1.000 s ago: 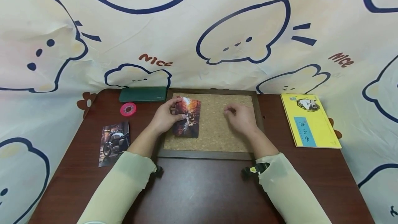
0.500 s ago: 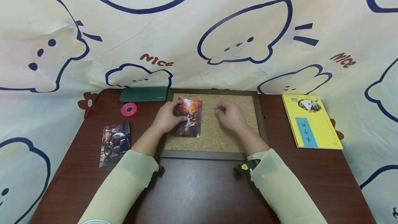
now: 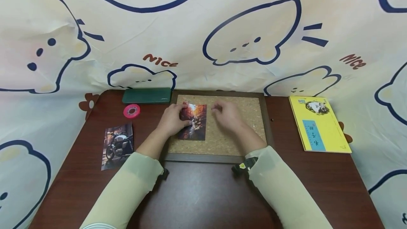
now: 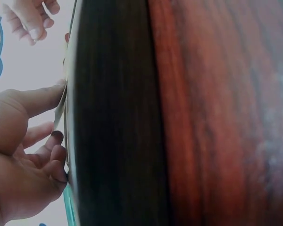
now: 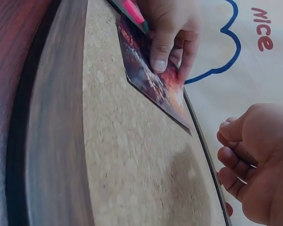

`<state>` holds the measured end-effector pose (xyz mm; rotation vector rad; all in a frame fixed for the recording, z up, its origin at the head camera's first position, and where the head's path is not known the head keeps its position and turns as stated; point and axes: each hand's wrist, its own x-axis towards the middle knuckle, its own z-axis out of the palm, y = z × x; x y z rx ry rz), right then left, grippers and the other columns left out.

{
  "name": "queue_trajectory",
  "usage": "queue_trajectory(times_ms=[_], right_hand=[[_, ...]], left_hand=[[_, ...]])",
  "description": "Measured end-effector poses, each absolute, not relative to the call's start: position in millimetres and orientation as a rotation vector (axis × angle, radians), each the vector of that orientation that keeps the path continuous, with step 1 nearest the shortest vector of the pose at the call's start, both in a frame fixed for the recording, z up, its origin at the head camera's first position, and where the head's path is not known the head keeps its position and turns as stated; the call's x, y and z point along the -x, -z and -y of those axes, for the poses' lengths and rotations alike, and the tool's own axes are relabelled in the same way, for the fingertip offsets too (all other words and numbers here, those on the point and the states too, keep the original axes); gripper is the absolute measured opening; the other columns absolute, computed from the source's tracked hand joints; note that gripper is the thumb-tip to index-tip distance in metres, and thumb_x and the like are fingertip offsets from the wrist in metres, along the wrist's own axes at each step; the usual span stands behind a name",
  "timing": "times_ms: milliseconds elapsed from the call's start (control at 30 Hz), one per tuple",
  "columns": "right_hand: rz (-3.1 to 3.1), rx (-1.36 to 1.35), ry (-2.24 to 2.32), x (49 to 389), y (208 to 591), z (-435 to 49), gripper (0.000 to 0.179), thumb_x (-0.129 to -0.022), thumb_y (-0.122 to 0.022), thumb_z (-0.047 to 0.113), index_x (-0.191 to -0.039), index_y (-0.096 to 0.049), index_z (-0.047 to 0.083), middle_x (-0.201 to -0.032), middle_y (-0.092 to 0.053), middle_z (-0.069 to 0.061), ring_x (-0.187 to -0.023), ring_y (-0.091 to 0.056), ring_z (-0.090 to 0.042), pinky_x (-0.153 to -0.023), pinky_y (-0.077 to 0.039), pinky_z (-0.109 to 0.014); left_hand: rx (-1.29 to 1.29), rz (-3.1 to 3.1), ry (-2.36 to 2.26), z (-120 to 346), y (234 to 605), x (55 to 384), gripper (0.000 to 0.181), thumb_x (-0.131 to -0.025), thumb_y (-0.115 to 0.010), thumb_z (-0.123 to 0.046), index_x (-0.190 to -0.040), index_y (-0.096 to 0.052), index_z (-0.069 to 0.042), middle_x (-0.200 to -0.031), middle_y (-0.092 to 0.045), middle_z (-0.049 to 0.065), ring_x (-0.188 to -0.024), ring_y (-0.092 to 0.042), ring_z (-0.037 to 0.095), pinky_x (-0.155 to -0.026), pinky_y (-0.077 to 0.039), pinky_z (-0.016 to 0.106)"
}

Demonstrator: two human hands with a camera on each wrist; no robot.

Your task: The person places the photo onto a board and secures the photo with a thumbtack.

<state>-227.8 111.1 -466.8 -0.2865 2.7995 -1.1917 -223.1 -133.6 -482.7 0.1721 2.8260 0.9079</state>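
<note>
My left hand (image 3: 171,120) holds a photo print (image 3: 197,123) of a fiery orange and dark scene by its left side, thumb on the front. The print stands over the left part of a framed cork board (image 3: 222,147). In the right wrist view, the print's near edge tilts out from the cork. To the right of the print, over the cork, is my right hand (image 3: 230,117), its fingers curled and its thumb close to the index fingertip. Nothing shows between those fingertips. In the left wrist view, the frame's dark edge (image 4: 113,113) fills the middle.
Left of the board lie a motorcycle photo (image 3: 117,147), a pink tape roll (image 3: 131,111) and a dark green case (image 3: 147,95). A yellow book (image 3: 321,130) lies on the right of the brown table (image 3: 197,193). A patterned cloth (image 3: 190,38) hangs behind.
My right hand has moved left over the cork, nearing the photo print's right edge. My left hand keeps its hold on the print, with only slight shifts.
</note>
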Motion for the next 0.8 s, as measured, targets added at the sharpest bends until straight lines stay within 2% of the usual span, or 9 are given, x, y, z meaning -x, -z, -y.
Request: queue_trajectory(times_ms=[433,800], right_hand=[[-2.763,0.333,1.219,240.4,470.7,-88.5,0.013,-0.101,-0.064,0.011,-0.109,-0.075,0.01,-0.098,-0.072,0.0,-0.093,-0.066,-0.018,-0.086,-0.055,-0.036],[-2.798,0.413,1.107,256.6,474.7,-71.1,0.011,-0.102,-0.065,0.014,-0.106,-0.075,0.013,-0.099,-0.073,0.001,-0.094,-0.066,-0.017,-0.086,-0.053,-0.035]], left_hand=[[-0.161,-2.784,-0.874,134.5,481.6,222.7,0.074,-0.088,-0.083,-0.035,-0.15,-0.053,-0.009,-0.14,-0.046,0.02,-0.129,-0.044,0.037,-0.109,-0.042,0.056],[-0.207,-2.767,-0.897,138.8,486.3,226.6,0.073,-0.088,-0.084,-0.035,-0.149,-0.055,-0.007,-0.14,-0.043,0.02,-0.128,-0.042,0.037,-0.106,-0.044,0.055]])
